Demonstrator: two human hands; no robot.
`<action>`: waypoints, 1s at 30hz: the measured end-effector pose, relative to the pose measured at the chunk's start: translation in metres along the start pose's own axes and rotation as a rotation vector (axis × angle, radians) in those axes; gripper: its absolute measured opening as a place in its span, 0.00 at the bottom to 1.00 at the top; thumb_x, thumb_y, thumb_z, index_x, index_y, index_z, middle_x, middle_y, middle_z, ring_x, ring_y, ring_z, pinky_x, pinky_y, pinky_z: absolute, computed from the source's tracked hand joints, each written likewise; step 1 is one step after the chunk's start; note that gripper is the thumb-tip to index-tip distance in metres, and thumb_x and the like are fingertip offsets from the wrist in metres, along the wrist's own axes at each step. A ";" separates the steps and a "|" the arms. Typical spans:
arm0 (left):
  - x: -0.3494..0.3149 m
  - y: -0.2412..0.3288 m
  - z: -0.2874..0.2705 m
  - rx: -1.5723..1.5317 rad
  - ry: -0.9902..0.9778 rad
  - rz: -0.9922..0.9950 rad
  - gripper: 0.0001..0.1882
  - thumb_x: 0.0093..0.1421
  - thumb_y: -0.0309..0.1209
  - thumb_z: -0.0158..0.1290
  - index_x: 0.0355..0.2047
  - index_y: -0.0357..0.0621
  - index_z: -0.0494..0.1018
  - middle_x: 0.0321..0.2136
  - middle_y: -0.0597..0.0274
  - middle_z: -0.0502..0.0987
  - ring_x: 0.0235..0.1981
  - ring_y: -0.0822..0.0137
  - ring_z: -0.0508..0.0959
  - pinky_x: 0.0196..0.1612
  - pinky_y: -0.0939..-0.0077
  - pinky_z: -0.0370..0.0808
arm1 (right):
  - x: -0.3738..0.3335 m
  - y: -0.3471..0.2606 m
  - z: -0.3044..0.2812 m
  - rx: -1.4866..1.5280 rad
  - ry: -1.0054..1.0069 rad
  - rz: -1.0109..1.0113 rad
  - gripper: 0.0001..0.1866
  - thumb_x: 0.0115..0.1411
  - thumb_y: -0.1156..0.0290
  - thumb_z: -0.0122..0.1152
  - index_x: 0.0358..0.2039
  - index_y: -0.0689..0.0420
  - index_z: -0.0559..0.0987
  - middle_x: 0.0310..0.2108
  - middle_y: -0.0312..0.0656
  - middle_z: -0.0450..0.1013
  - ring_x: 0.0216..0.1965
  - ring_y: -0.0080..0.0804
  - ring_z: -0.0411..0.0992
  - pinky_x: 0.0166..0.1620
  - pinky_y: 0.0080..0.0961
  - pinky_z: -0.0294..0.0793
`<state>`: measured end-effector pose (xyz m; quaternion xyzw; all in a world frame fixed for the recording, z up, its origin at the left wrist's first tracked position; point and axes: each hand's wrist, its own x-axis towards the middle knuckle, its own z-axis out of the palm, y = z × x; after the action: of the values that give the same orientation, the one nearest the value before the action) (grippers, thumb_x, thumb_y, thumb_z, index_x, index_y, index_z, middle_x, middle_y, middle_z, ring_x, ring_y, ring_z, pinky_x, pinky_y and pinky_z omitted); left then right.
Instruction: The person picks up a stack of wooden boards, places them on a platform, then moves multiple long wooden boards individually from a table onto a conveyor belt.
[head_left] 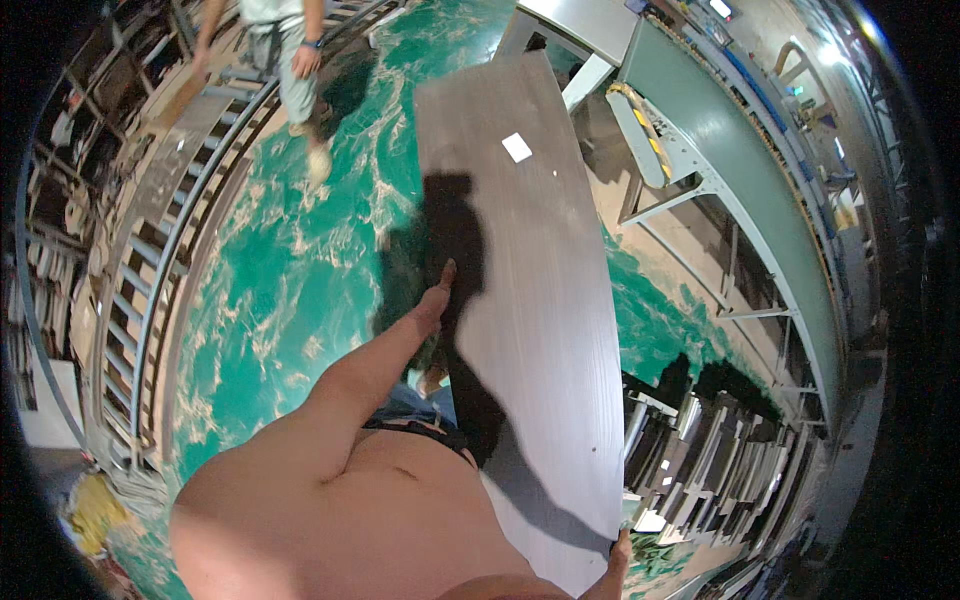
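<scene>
A long grey wood-grain board (545,290) stretches from my body out toward the far end of the view, with a small white label (516,148) near its far end. At its left edge, my left hand (437,298) is closed with the thumb on the top face; the other fingers are mostly hidden under the board. My right hand (620,565) grips the near right edge, only partly visible at the bottom of the view. My shadow falls across the board.
At the far left, a person (285,60) stands beside a roller conveyor (150,250). On the right runs a long green-topped machine table (745,150) on a white frame. Stacked panels (700,470) lie at the lower right. The green floor (280,300) carries dusty streaks.
</scene>
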<state>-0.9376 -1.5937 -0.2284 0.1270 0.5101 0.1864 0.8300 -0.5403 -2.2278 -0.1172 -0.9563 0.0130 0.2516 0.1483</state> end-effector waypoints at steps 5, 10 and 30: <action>0.039 0.136 -0.014 -0.004 0.020 0.098 0.53 0.45 0.71 0.39 0.56 0.35 0.56 0.55 0.51 0.60 0.55 0.54 0.60 0.58 0.61 0.53 | -0.024 -0.184 0.051 0.030 -0.072 0.087 0.35 0.58 0.43 0.39 0.38 0.68 0.73 0.36 0.46 0.70 0.37 0.37 0.64 0.41 0.35 0.62; 0.064 0.259 -0.005 0.035 0.097 0.083 0.55 0.43 0.72 0.38 0.55 0.33 0.56 0.54 0.50 0.60 0.55 0.53 0.61 0.56 0.63 0.57 | 0.008 -0.268 0.066 -0.021 0.002 0.014 0.35 0.56 0.43 0.40 0.43 0.67 0.72 0.41 0.48 0.71 0.43 0.42 0.67 0.47 0.33 0.61; 0.324 0.804 -0.035 0.217 0.120 0.024 0.63 0.36 0.76 0.38 0.60 0.36 0.43 0.60 0.49 0.49 0.61 0.51 0.49 0.60 0.51 0.44 | -0.007 -0.833 0.298 -0.249 0.022 -0.147 0.29 0.60 0.52 0.30 0.30 0.65 0.74 0.29 0.63 0.70 0.35 0.61 0.67 0.39 0.50 0.61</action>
<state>-0.9806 -0.7289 -0.1808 0.2109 0.5746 0.1471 0.7770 -0.6060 -1.3453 -0.1296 -0.9684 -0.0866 0.2293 0.0461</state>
